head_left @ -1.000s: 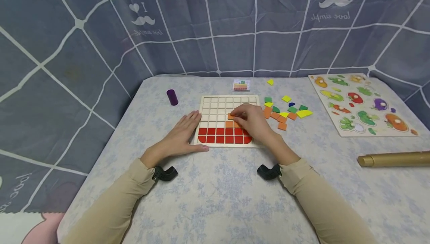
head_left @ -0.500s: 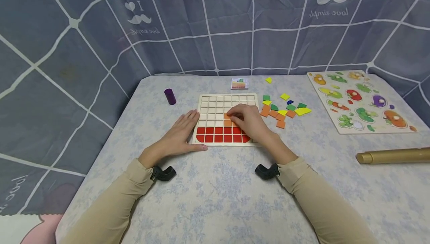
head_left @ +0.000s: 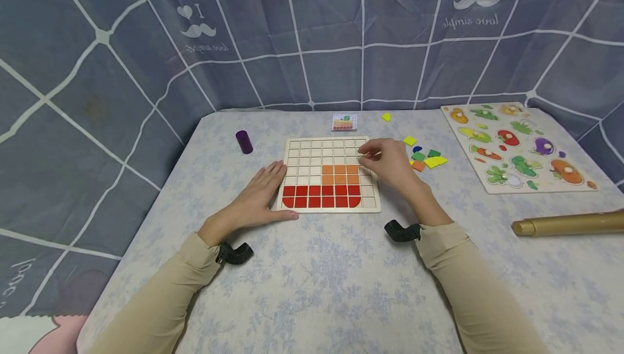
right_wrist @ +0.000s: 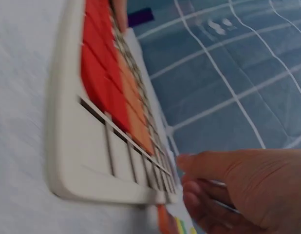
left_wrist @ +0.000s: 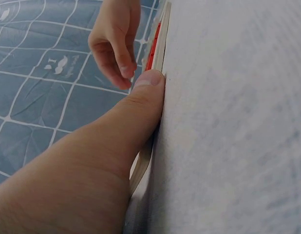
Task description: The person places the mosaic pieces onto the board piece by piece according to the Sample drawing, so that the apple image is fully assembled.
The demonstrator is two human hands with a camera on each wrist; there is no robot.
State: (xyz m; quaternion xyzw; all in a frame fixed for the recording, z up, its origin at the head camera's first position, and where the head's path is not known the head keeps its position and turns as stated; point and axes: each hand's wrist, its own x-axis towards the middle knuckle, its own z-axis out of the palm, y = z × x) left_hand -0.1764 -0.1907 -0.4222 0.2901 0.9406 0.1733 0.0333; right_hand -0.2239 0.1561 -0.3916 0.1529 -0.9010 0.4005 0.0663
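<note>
Grid-print curtain [head_left: 336,13] backed counter [head_left: 312,289]; puzzle bd [head_left: 304,170] sat mid-counter. L hand [head_left: 258,194] lay flat against bd's L edge; R hand [head_left: 392,162], loosely bent, apparently empty, had just left orange tiles [head_left: 340,179], so they looked seated.

right hand [right_wrist: 243,187] | near grid board [right_wrist: 87,161] | red tiles [right_wrist: 96,68], orange tiles [right_wrist: 136,124] inset

Your head view looks forward and down over the worktop [head_left: 317,278]; your wrist views, tilted sideways, look close and low from opposite sides of the board [head_left: 304,171], sharing its red tiles [head_left: 314,201].
</note>
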